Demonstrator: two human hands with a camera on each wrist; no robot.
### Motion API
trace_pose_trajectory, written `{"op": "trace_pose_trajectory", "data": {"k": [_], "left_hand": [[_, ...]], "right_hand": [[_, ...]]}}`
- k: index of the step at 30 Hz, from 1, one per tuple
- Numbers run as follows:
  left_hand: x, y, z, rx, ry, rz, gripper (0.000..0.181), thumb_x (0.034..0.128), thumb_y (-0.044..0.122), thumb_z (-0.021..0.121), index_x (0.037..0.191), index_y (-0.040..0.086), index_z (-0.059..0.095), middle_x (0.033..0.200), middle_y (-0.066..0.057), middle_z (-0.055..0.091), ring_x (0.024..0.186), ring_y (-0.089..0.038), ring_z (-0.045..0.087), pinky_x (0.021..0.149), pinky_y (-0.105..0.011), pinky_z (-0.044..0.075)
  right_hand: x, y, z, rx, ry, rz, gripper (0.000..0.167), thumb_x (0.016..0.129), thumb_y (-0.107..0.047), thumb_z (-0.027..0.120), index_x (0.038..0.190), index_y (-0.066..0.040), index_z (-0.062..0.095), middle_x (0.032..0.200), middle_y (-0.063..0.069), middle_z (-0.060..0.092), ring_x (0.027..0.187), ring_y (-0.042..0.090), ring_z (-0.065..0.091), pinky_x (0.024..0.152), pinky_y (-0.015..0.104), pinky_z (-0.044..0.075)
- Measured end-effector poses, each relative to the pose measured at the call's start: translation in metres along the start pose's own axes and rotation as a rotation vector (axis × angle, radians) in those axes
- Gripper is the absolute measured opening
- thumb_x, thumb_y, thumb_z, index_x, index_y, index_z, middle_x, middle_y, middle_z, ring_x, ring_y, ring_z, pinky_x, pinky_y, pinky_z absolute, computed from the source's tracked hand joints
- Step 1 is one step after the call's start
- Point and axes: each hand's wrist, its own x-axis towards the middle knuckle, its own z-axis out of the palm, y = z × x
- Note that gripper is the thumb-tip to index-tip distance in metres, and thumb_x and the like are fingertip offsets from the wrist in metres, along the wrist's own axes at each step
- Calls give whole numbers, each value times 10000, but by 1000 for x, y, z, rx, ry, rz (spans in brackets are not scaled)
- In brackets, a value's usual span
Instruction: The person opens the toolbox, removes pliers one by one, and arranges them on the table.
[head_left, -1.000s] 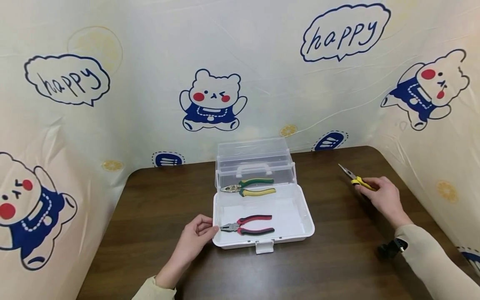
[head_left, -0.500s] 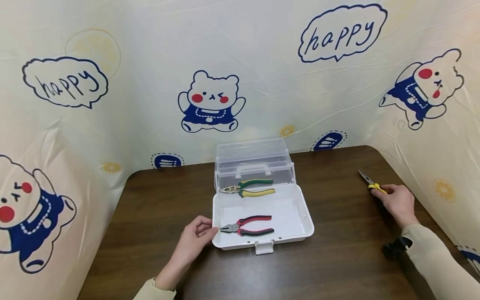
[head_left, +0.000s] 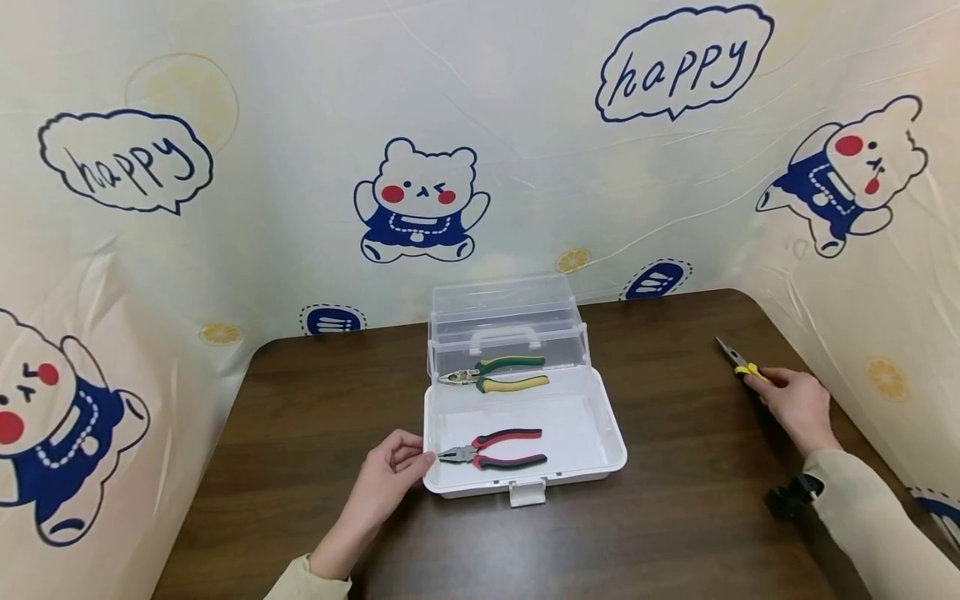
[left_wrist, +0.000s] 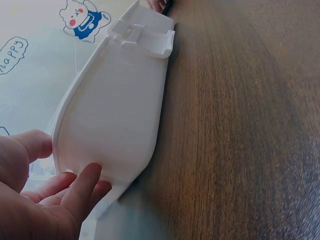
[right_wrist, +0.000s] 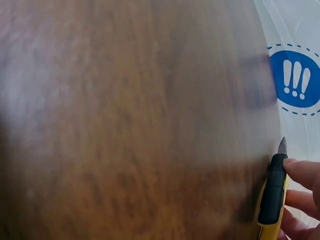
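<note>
My left hand holds the left front corner of a white toolbox. In the left wrist view, the thumb lies at the rim and the fingers bend against the outer wall. Inside lie combination pliers with red and black handles. Behind them, by the raised lid, are pliers with green and yellow handles. Over at the right of the table, my right hand grips long-nose pliers by their yellow and black handles, tip pointing away. In the right wrist view the pliers are partly cut off.
The toolbox's clear lid stands raised at the back, with a handle on it. A latch hangs at the front. A printed curtain surrounds the brown wooden table at the back and sides.
My right hand has carried the long-nose pliers rightward and slightly towards me, then stayed nearly still over the last half second. The left hand keeps its place on the toolbox.
</note>
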Motion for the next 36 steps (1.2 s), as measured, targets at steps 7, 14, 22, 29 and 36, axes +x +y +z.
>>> {"op": "trace_pose_trajectory", "data": {"k": [7, 14, 22, 29, 36], "left_hand": [[0, 0, -1, -4, -3, -7, 192, 938, 31, 755, 1090, -24, 651, 1045, -181, 759, 985, -297, 731, 747, -235, 573], [-1, 0, -1, -7, -2, -2, 190, 938, 30, 755, 1088, -27, 652, 1049, -184, 759, 980, -272, 731, 760, -233, 572], [0, 0, -1, -8, -4, -10, 196, 943, 39, 754, 1099, -22, 651, 1048, -173, 757, 984, -269, 730, 756, -235, 569], [0, 0, -2, 3, -10, -8, 211, 946, 60, 759, 1110, -17, 651, 1060, -174, 756, 1009, -278, 733, 777, -240, 573], [0, -1, -2, 6, -10, -17, 210, 944, 66, 765, 1108, -8, 655, 1059, -167, 760, 1001, -285, 734, 783, -245, 576]], "right_hand": [[0, 0, -1, 0, -8, -1, 510, 1029, -322, 643, 1283, 120, 646, 1246, 369, 634, 1081, 545, 579, 787, 474, 410], [1, 0, -1, -5, -7, -13, 510, 1025, -323, 651, 1271, 124, 651, 1228, 364, 646, 1062, 542, 595, 766, 471, 423], [0, -13, -5, -10, 23, -90, 523, 1015, -272, 666, 1267, 179, 587, 1186, 405, 629, 1051, 552, 582, 855, 634, 424], [-3, -48, -10, 39, 44, -164, 470, 1022, -286, 668, 1279, 106, 639, 1122, 331, 681, 1006, 459, 627, 765, 443, 434], [-11, -93, -13, 80, 2, -232, 469, 1010, -369, 694, 1271, 20, 680, 1146, 263, 695, 1023, 401, 640, 725, 219, 447]]}}
